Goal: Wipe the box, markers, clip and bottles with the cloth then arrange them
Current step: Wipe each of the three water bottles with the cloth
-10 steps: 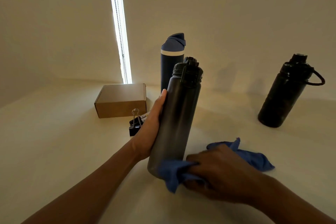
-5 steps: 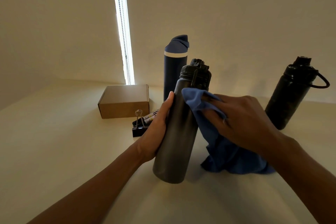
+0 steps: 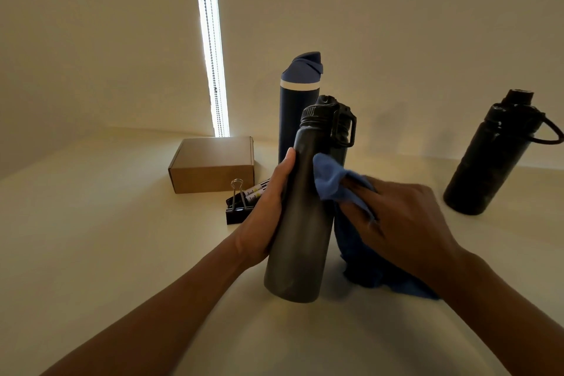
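cream tabletop [image 3: 91, 253], plain wall [image 3: 396, 24], bright blind gap [image 3: 210, 40]

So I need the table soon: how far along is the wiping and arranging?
Nothing shows as finished. In hand: the left hand grips the grey bottle while the right hand presses the blue cloth against its side. Untouched now: the navy bottle, black bottle, box, clip and markers; whether they were wiped cannot be told. Arranging remains.
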### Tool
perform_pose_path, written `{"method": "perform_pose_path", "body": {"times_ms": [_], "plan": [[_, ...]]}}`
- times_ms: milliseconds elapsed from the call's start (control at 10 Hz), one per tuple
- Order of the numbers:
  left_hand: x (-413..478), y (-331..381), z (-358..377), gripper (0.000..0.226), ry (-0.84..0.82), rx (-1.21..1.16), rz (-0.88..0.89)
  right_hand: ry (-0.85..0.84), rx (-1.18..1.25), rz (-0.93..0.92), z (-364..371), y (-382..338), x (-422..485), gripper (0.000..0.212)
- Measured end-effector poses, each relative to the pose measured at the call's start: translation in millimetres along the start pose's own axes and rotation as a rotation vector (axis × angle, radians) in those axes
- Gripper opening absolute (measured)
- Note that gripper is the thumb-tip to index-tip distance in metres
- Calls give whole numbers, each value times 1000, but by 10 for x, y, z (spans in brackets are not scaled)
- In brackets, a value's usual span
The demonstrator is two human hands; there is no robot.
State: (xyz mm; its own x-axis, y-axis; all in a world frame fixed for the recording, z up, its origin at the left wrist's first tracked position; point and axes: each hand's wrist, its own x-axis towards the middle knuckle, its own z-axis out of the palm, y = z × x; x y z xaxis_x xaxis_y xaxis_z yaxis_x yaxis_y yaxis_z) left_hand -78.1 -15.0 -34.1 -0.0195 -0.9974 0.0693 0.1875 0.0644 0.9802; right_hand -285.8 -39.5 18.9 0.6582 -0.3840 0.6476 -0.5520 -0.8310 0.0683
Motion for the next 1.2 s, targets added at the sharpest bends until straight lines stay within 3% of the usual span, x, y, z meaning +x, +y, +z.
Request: {"method": "perform_pose_path", "body": {"times_ms": [100, 200, 300, 400, 600, 700, 800, 900, 1000, 1100, 1200], "plan": [[33, 18, 5, 86, 118, -94, 7, -122, 33, -134, 116, -60, -234, 22], [-1, 37, -42, 81, 41, -54, -12, -239, 112, -281, 159, -163, -462, 31], [10, 39, -82, 81, 17, -77, 1, -431, 100, -376, 209, -221, -544, 15], [24, 26, -80, 84, 15, -87, 2, -470, 123, -382, 222, -218, -607, 22], [42, 33, -83, 90, 1, -120, -18, -289, 314, -122, 235, -161, -455, 30], [62, 7, -112, 84, -6, -140, -26, -298, 471, -62, 298, -278, -504, 31], [38, 25, -89, 77, -47, -155, -8, -529, 420, -251, 470, -179, -589, 28], [48, 47, -76, 76, -50, -148, 10, -436, 272, -222, 501, -83, -666, 32], [54, 43, -62, 72, 9, -104, 17, -417, 292, -126, 317, -179, -531, 31], [44, 50, -32, 64, 83, -84, 53, -277, 215, -187, 253, -224, -412, 29], [58, 39, -37, 65, 116, -75, 63, -280, 206, -291, 285, -243, -536, 26]]}}
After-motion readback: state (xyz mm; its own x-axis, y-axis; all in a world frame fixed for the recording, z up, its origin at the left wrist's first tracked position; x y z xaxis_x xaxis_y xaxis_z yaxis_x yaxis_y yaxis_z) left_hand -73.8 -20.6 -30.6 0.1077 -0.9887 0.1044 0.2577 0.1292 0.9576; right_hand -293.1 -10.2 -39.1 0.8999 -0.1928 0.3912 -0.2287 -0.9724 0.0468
